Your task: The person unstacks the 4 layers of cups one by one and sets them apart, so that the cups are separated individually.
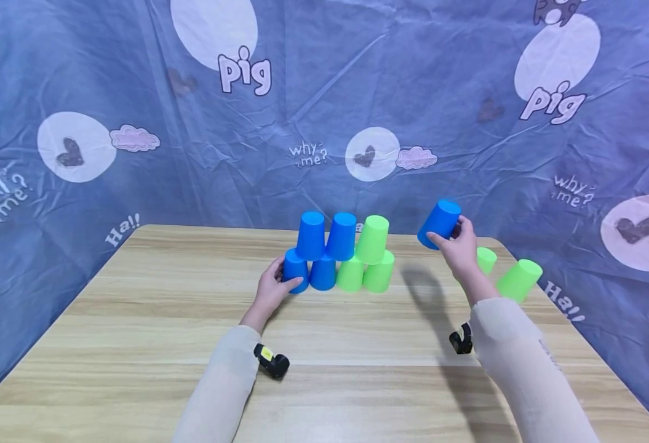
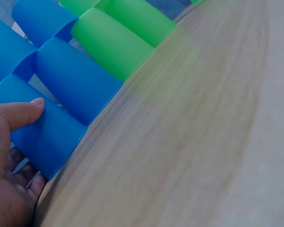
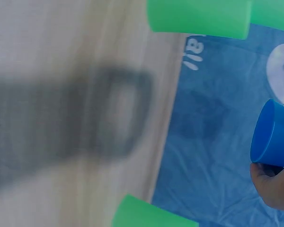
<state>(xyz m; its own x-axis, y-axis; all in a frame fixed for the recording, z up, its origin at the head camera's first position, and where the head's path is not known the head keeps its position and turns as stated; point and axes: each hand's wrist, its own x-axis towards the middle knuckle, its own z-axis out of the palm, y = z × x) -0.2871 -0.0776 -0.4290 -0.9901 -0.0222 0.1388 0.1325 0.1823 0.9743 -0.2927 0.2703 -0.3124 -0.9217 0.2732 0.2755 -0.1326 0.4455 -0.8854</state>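
"How much room is there on the pale wood-grain bench [image 1: 136, 344]?"

"A broad stretch runs from the two-row stack of tapered plastic cups [image 1: 323, 274] toward the person, and another lies to its left. The far edge is near behind the stack, with the blue printed cloth [image 1: 313, 74] beyond it. Two bright-green tapered plastic cups [image 1: 518, 282] stand near the right edge."

"Any gap between those and the stack?"

"Yes, a stretch of wood with a shadow [image 1: 426, 289] across it."

"Count the cups for me."

"Ten: five blue, five green. The lower row has two blue and two green, the upper row two blue and one green, all upside down. Two green are at the right, one partly hidden, and the raised blue plastic cup [image 1: 437, 223] is the tenth."

"And the hands?"

"Well apart. The left hand [image 1: 272, 287] holds the lower row's leftmost blue cup [image 1: 295, 269], thumb in front, fingers behind. The right hand [image 1: 459, 246] grips the raised one, tilted above the bench, to the right of the stack."
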